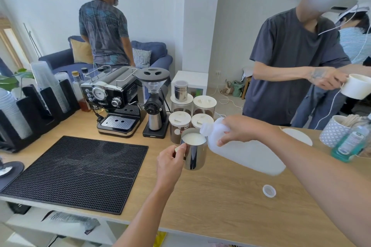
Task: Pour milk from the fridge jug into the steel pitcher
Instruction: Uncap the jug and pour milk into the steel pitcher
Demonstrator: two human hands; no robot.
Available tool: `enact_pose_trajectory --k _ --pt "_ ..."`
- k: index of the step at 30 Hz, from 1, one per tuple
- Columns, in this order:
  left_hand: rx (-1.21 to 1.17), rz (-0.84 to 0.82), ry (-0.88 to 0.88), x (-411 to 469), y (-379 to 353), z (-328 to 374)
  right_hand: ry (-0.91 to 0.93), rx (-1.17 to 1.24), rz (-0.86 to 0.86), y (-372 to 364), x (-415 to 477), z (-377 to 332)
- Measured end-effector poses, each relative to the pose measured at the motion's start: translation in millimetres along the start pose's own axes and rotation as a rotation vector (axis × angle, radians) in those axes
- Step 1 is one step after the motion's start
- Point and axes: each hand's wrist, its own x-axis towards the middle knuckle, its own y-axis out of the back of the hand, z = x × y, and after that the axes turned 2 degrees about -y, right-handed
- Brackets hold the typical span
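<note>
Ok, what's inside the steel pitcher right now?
The steel pitcher holds white milk, its surface close to the rim. The milk jug mouth tips over the rim. How deep the milk goes is hidden by the steel wall.

Black rubber mat (76, 172), espresso machine (112, 98), grinder (154, 102), lidded canisters (192, 114) on wooden counter (220, 202).

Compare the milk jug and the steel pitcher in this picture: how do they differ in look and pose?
The milk jug is white plastic; the steel pitcher is shiny metal. The jug is tipped, its mouth over the pitcher's rim; the pitcher is upright. The right hand grips the jug, the left hand the pitcher. Both are open-topped.
</note>
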Motion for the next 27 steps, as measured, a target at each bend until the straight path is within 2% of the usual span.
enact_pose_trajectory --k 14,27 --pt "-0.006 0.022 0.084 3.4 -0.3 -32.6 -0.109 0.56 0.381 -45.3 0.9 34.1" --pt "-0.027 0.06 0.234 5.1 -5.3 -73.7 -0.187 0.954 0.451 -106.5 15.6 49.3"
